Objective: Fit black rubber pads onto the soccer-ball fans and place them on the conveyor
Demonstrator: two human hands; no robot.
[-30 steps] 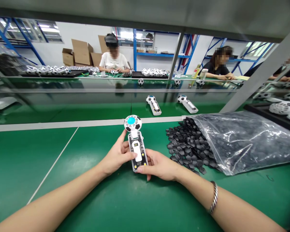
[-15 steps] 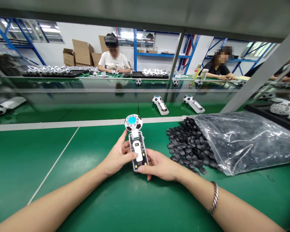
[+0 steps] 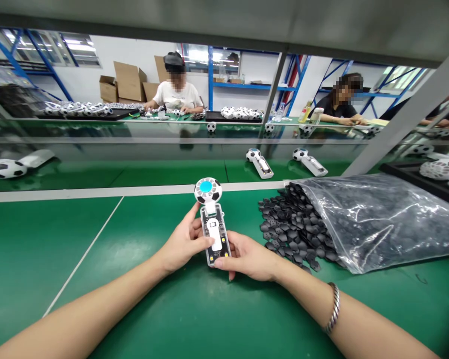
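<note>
A handheld fan [image 3: 216, 234] with a white-and-black football-patterned head stands tilted in front of me, its circuit board and a white strip showing in the clear-edged handle. A bright blue disc [image 3: 206, 187] marks the middle of the head. My left hand [image 3: 185, 242] grips the handle from the left, thumb on the white strip. At the handle's lower right, my right hand [image 3: 249, 257] closes round the end with its thumb on the front. The fingers behind the handle are partly hidden. To the right lies a heap of small black plastic pieces [image 3: 295, 224].
The black pieces spill from a clear plastic bag [image 3: 389, 219]. Beyond a pale rail [image 3: 78, 193], similar football-headed units [image 3: 262, 164] lie on a green belt [image 3: 164, 167]. A slanted post [image 3: 389, 114] and a black tray [image 3: 400, 172] stand right. Co-workers sit across.
The units on the belt have shifted to the right. A co-worker opposite has moved one hand out to the left. My hands and the fan are almost still.
</note>
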